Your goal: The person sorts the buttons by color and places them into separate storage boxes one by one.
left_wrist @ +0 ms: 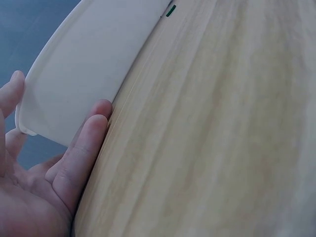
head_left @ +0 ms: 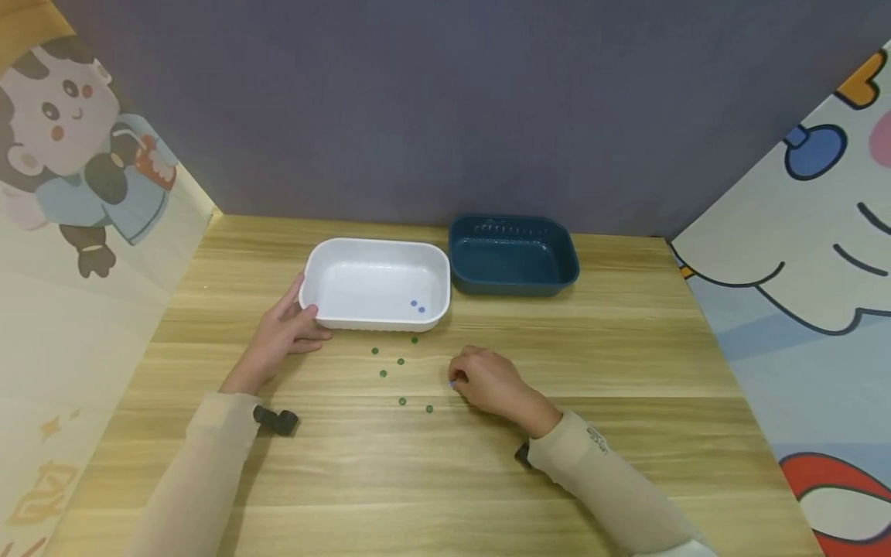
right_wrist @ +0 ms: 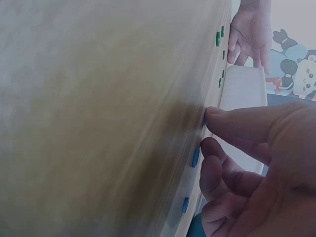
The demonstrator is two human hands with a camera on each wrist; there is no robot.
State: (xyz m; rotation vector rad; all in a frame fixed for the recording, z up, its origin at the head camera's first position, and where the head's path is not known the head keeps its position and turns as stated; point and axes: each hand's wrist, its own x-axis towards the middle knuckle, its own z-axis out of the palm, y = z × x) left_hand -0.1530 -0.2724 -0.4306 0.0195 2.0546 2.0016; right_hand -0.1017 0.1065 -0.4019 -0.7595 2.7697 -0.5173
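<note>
The left hand [head_left: 276,338] rests at the near left corner of a white basin [head_left: 327,321]. Its spread, fairly straight fingers touch the rim and outer wall, as the left wrist view also shows. The right hand [head_left: 489,381] is low over the table, right of several small green discs [head_left: 400,361]. Its thumb and fingers curl about a blue disc [right_wrist: 205,116] at the thumb tip; the far side of this hold is hidden. Two more blue discs, one blue disc [right_wrist: 196,157] and another blue disc [right_wrist: 185,205], sit beneath the right hand. Inside the basin lie two blue discs [head_left: 418,306].
A dark teal basin [head_left: 515,288] stands against the white basin's right side, close to the grey back wall [head_left: 445,116]. Wood-grain tabletop [head_left: 390,487] spreads beneath everything. Cartoon-printed panels [head_left: 828,255] border both sides.
</note>
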